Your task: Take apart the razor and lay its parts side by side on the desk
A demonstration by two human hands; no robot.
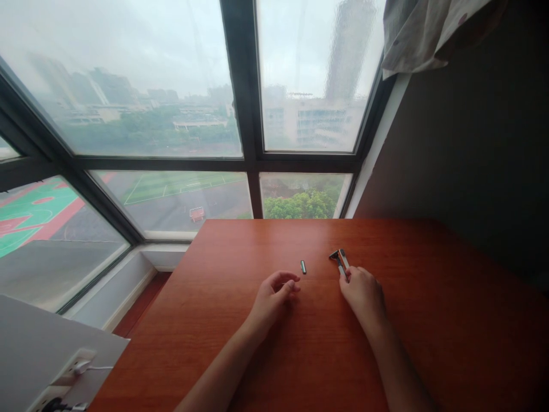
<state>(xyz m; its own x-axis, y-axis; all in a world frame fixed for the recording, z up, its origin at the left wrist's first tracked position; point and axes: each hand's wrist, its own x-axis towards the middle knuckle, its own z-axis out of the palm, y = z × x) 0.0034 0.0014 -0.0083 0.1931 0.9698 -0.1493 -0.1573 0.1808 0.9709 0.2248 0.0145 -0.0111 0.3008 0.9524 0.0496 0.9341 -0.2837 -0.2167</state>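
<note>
My right hand (364,292) is closed on the handle of a razor (339,264), whose dark head points away and to the left. Right beside the razor is a slim silver-and-dark piece (343,257); its near end runs to my fingers, and I cannot tell whether they grip it too. A small dark oblong piece with a light edge, perhaps a razor cartridge (303,267), lies on the table to the left. Just short of it is my left hand (274,294), fingers curved and apart from the thumb, holding nothing that shows.
Both forearms reach over a reddish-brown wooden table (206,332). Its far edge meets large windows with dark frames (253,166). At lower left, a wall socket (77,366) has a white plug in it. Pale cloth (420,40) hangs at upper right.
</note>
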